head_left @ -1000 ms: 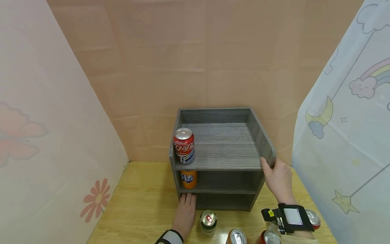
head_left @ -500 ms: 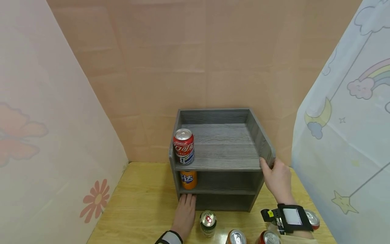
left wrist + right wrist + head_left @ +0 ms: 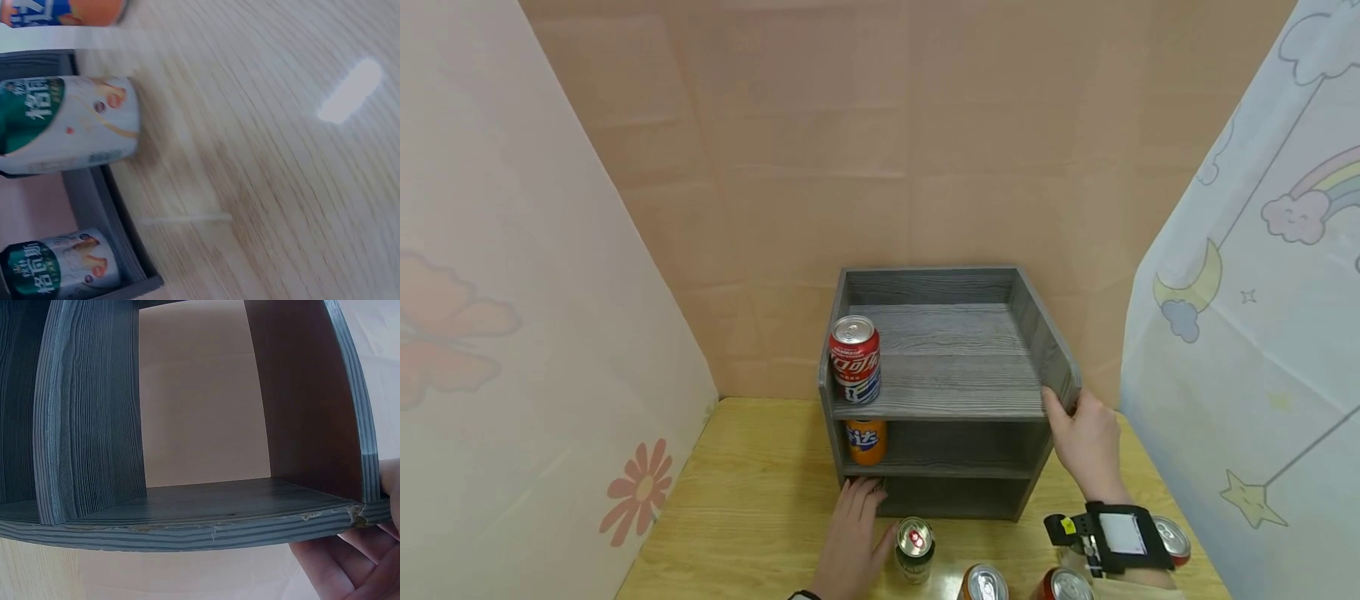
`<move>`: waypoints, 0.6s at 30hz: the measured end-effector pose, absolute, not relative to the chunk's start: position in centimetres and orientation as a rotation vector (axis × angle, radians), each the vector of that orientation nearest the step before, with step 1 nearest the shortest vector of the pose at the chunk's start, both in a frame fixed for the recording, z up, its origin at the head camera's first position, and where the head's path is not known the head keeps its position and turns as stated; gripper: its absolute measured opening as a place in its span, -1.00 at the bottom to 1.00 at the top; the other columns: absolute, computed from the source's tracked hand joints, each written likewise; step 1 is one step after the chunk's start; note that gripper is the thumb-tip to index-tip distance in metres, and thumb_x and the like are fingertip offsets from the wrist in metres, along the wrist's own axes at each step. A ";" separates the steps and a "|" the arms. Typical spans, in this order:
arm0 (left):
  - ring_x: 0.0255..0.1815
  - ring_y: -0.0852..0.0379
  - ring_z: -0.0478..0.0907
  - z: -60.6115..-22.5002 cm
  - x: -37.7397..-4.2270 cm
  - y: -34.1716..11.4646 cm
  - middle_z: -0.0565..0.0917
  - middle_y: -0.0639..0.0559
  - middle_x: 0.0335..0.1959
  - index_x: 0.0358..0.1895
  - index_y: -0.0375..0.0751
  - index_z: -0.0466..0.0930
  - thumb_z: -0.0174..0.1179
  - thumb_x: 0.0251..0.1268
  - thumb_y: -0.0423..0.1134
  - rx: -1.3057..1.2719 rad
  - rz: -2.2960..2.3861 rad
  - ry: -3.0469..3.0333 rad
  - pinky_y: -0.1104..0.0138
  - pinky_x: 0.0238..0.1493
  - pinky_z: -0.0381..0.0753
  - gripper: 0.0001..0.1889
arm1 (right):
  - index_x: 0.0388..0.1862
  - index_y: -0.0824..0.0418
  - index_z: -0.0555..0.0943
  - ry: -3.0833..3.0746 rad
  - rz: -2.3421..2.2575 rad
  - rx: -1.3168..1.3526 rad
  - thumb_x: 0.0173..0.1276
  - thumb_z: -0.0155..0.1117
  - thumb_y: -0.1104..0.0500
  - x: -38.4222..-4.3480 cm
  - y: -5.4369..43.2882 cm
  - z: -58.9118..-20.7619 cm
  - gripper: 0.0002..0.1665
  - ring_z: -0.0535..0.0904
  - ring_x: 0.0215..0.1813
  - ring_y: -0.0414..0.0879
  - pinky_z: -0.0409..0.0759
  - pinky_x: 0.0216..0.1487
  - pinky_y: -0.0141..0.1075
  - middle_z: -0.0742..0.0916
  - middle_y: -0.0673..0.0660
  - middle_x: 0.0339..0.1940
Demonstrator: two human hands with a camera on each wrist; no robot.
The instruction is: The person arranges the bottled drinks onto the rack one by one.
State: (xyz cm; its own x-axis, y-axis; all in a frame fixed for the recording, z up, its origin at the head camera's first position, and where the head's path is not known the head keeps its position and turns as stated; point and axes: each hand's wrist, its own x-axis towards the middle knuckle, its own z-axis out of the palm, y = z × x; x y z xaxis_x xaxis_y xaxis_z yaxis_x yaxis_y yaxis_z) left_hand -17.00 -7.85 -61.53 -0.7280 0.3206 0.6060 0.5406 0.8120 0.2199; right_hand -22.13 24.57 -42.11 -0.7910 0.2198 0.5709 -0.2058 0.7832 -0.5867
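Observation:
A small grey wood-grain shelf unit [image 3: 947, 417] stands on the table. My right hand [image 3: 1086, 437] grips the front of its right side wall, thumb inside, fingers outside [image 3: 331, 562]. My left hand [image 3: 853, 537] is at the lower left opening, fingers extended and thumb spread, holding nothing. A green-and-white can [image 3: 62, 265] lies within the bottom compartment's outline in the left wrist view; my left hand mostly hides it in the head view. A second such can [image 3: 915, 550] stands on the table beside my left thumb. My left hand is outside the left wrist view.
A red cola can [image 3: 854, 362] stands at the top shelf's left, an orange soda can [image 3: 866, 442] below it on the middle shelf. More cans, one orange-sided [image 3: 985, 583] and one red [image 3: 1067, 585], stand at the table's front. Another can [image 3: 1172, 537] is by my right wrist.
My left hand's fingers have drawn back slightly from the bottom compartment and the thumb has spread out to the right. My right hand has kept its hold on the shelf unit.

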 end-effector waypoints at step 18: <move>-0.20 0.14 0.62 -59.4 -13.9 -4.5 0.63 0.01 -0.11 0.07 -0.17 0.54 0.19 0.48 0.02 -0.549 -0.855 -2.546 0.24 -0.33 0.62 -0.66 | -0.64 0.23 0.31 -2.337 0.854 -0.030 0.46 0.28 0.17 -22.2 24.5 -42.2 -0.50 0.29 -0.73 -0.04 0.19 -0.67 -0.19 0.35 0.06 -0.78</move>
State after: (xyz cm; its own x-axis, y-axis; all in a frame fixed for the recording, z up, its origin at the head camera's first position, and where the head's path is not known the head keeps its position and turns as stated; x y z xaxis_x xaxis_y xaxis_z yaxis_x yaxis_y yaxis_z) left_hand -13.93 -4.54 -59.41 -0.8440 0.2358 0.4817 0.4787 0.7363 0.4783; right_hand -22.24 24.49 -42.15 -0.7940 0.2285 0.5633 -0.1885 0.7883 -0.5856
